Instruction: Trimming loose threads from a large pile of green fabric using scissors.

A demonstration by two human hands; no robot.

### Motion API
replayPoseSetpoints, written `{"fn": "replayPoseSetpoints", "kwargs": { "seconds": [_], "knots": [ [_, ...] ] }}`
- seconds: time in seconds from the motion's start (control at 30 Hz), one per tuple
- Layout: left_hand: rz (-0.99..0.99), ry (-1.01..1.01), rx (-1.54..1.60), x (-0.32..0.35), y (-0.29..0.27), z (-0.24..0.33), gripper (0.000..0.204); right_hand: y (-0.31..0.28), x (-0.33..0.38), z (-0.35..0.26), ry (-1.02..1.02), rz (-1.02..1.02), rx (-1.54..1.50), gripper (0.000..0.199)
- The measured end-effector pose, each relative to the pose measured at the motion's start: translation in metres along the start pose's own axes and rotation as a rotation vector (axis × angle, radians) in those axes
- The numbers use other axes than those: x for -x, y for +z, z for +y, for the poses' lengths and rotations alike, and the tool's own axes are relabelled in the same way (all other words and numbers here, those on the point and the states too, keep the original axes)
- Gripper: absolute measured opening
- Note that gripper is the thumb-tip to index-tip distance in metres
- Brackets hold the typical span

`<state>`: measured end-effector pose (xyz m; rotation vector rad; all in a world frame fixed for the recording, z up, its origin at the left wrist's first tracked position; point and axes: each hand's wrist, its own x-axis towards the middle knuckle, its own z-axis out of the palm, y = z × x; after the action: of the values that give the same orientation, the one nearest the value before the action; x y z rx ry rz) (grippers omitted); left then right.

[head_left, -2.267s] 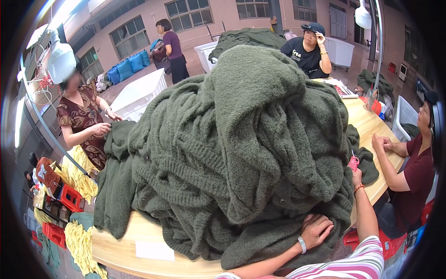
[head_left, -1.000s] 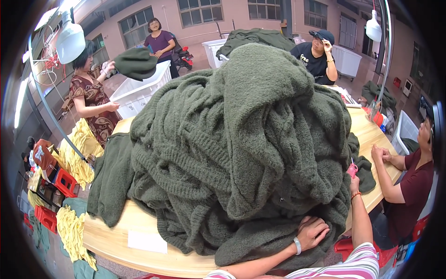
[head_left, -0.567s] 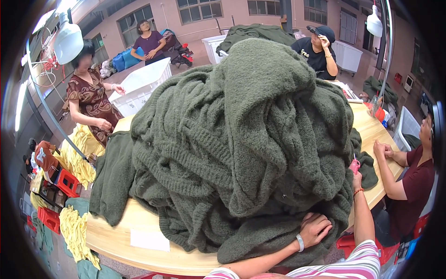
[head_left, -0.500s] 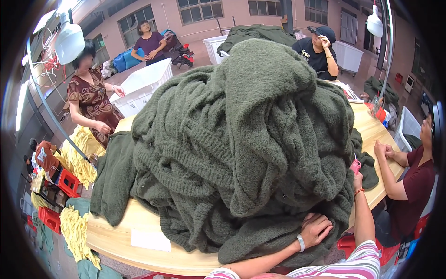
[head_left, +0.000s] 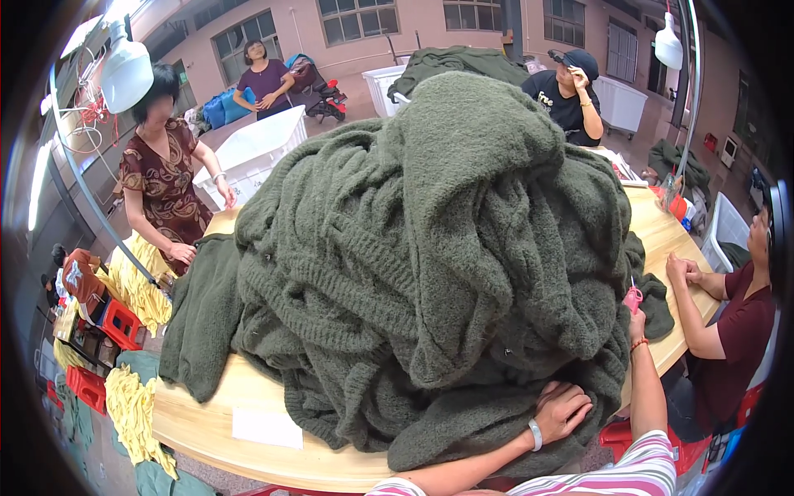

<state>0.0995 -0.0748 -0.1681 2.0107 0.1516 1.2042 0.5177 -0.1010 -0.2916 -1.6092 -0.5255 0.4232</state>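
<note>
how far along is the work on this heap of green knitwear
Early, by the look of it. Done: perhaps only one flat green piece at the table's left edge. In hand: the left hand rests flat on the sweater pile; the right hand is raised beside it with a small pink tool. Left: nearly all of that tall tangled heap.

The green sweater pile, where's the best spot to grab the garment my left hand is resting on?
Probably the ribbed edge of the dark green sweater just below the left hand, coming from the near table edge: it lies loose and free at the pile's foot.
</note>
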Motion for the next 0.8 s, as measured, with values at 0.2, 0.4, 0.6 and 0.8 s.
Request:
{"fn": "replayPoseSetpoints", "kwargs": {
  "seconds": [0.2,0.4,0.6,0.8],
  "knots": [
    [-0.026,-0.018,0.003,0.002,0.0,-0.002,0.009,0.005,-0.007,-0.005,0.033,-0.002,-0.022,0.024],
    [-0.021,-0.021,-0.004,0.002,0.0,-0.002,0.009,0.001,-0.001,0.002,0.054,-0.01,-0.047,0.025],
    [-0.031,-0.01,0.009,0.0,0.001,0.001,0.009,0.011,-0.017,0.024,-0.304,0.059,0.103,0.022],
    [-0.021,-0.017,0.014,0.0,0.001,-0.001,0.009,0.007,0.002,-0.008,0.003,-0.002,-0.021,0.022]
  ]
}}
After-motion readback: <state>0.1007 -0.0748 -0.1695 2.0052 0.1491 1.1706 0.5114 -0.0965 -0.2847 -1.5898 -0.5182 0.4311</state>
